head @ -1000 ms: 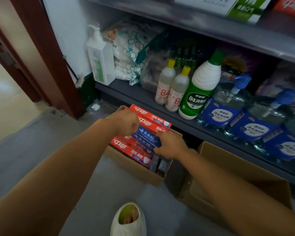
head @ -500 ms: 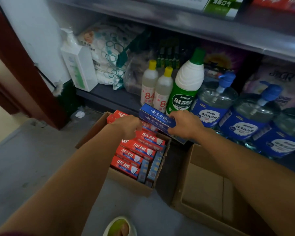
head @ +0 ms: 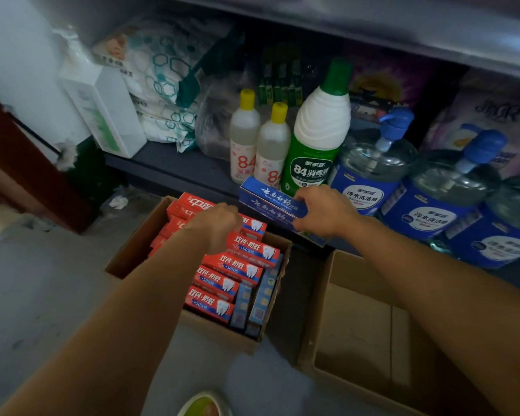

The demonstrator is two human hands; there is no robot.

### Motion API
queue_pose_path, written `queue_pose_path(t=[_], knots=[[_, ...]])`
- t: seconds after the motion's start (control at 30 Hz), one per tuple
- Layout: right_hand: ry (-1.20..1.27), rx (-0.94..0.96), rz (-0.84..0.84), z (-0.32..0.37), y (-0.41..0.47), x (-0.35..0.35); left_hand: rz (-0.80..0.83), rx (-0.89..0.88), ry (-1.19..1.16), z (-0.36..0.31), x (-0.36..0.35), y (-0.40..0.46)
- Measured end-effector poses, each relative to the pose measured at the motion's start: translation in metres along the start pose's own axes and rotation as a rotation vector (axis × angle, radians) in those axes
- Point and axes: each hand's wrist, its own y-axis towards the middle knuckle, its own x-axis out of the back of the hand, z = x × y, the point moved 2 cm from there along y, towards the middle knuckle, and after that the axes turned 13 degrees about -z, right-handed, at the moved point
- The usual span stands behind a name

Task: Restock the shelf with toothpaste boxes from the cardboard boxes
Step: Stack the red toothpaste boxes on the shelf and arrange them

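Note:
An open cardboard box (head: 134, 250) on the floor holds several red toothpaste boxes (head: 240, 264) lying flat and a few blue ones standing on end at its right side. My right hand (head: 324, 213) grips two stacked blue toothpaste boxes (head: 272, 202), held above the box's far corner, level with the edge of the lower shelf (head: 174, 166). My left hand (head: 215, 223) reaches down onto the red boxes, fingers curled over one; whether it grips it is hidden.
A second cardboard box (head: 357, 325) stands open to the right, with nothing visible inside. The lower shelf carries a white pump bottle (head: 102, 106), wipe packs (head: 159, 85), yellow-capped bottles (head: 245, 136), a green disinfectant bottle (head: 315, 139) and blue pump bottles (head: 370, 175). A shoe tip (head: 204, 405) shows below.
My right hand has lifted the blue toothpaste boxes out of the cardboard box up toward the shelf edge. My left hand has stayed on the red boxes.

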Motion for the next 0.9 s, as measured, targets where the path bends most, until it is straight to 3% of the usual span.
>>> queue_pose_path(t=[0.2,0.63,0.9], knots=[[-0.011,0.007,-0.006,-0.003,-0.012,0.017,0.106,0.05,-0.07,0.0,0.021,-0.01],[0.012,0.049,-0.102,0.014,-0.087,0.165,-0.083,-0.029,-0.124,-0.053,0.18,-0.066],[0.019,0.02,-0.242,-0.018,-0.157,0.283,-0.194,-0.113,-0.063,-0.136,0.29,-0.091]])
